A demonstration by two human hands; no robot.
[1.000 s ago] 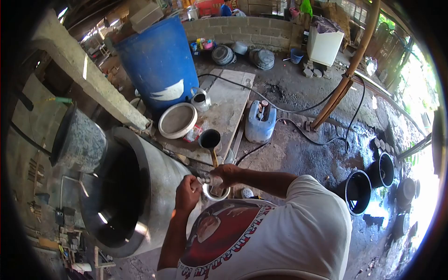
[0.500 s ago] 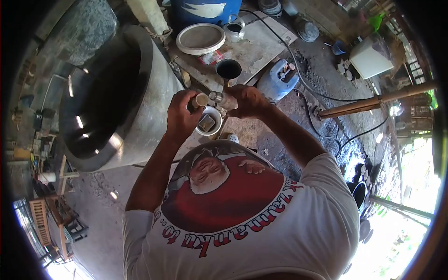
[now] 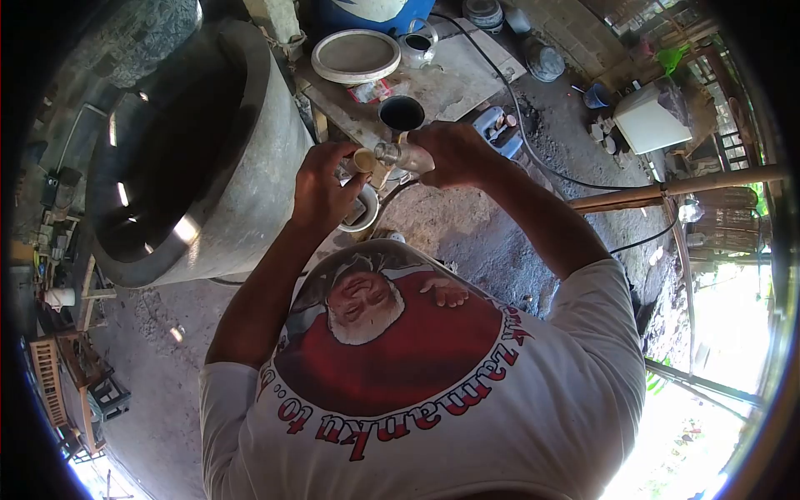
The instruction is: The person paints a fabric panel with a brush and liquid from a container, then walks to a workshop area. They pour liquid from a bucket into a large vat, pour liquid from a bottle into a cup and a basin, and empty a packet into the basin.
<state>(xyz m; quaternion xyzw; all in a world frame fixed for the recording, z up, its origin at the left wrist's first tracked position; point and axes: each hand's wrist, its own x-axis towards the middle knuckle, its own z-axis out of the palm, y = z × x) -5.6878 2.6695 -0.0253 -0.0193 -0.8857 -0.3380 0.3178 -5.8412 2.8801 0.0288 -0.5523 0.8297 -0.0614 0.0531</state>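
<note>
My left hand (image 3: 323, 187) is closed round a small tan cup (image 3: 364, 160), its round mouth facing up. Close to the cup's right, my right hand (image 3: 458, 157) grips a clear glass bottle (image 3: 406, 157) by its body, with the bottle lying nearly level and its neck toward the cup. Below the hands sits a white bowl (image 3: 363, 218), partly covered by my left hand. A dark round funnel or bowl (image 3: 402, 112) stands just beyond my right hand.
A large grey tub (image 3: 279, 158) fills the left side. Beyond the hands, a low table (image 3: 458, 71) holds a round pale lid (image 3: 356, 56) and a metal kettle (image 3: 417, 48). A blue jerrycan (image 3: 497, 132) stands at its right, near a black hose and a bamboo pole (image 3: 617, 198).
The view has shifted. The bottle has tipped to a more level position, and my right hand now covers more of the blue jerrycan. Both hands keep their holds.
</note>
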